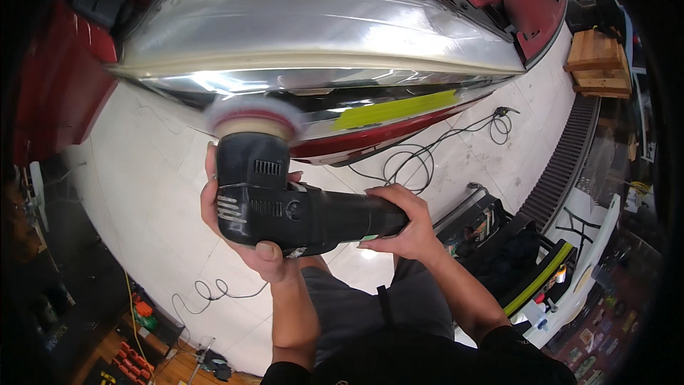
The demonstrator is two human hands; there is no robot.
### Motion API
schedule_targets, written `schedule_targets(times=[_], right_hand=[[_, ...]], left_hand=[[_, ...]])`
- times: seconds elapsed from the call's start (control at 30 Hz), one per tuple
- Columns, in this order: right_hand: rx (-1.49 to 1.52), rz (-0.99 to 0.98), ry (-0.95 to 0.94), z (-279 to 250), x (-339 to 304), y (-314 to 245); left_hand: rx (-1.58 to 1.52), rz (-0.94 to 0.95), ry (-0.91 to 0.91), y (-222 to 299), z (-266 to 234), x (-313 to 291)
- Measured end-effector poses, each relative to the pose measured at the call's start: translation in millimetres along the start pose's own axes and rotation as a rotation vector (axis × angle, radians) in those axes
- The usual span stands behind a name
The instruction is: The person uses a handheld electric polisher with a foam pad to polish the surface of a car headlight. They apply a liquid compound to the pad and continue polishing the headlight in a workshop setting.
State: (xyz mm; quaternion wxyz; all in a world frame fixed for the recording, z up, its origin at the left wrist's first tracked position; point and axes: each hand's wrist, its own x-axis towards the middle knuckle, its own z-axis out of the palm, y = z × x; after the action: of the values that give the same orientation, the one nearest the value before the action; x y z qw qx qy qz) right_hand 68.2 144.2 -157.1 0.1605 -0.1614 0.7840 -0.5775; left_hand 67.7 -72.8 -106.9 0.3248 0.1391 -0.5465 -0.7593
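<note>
My left hand (263, 257) is wrapped around the head end of a black power polisher (267, 203), its fingers under the body. My right hand (410, 224) grips the rear handle. A round pad (253, 115), white with a red ring, is blurred at the edge. It overlaps the lower left edge of a long, glossy silver car part (313, 25); whether it touches cannot be told. Below that part's rim run a dark shiny band, a strip of yellow-green tape (395, 108) and a red band (385, 135).
Red car bodywork (53, 78) stands at the left. A dark cable (417, 160) loops across the pale tiled floor (153, 164). Wooden blocks (598, 64) stand at the far right, above a ribbed black strip (559, 160). Red and green items (142, 314) lie at lower left.
</note>
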Motion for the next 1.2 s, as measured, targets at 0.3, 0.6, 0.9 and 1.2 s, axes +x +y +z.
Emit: schedule_targets(times=[0.3, 0.6, 0.9, 1.2], right_hand=[[0.322, 0.063, 0.014, -0.5, -14.8, 9.8], [0.665, 0.193, 0.019, -3.6, -38.9, 21.1], [0.973, 0.267, 0.111, -11.0, -69.2, 27.8], [1.022, 0.260, 0.141, -27.6, -71.1, 42.3]], left_hand=[[0.261, 0.072, -0.104, 25.6, 52.9, 0.5], [0.324, -0.009, -0.180, 36.6, 108.1, -8.9], [0.498, -0.058, -0.456, 24.8, 149.8, -26.8], [0.554, -0.007, -0.490, 10.5, 172.8, -37.5]])
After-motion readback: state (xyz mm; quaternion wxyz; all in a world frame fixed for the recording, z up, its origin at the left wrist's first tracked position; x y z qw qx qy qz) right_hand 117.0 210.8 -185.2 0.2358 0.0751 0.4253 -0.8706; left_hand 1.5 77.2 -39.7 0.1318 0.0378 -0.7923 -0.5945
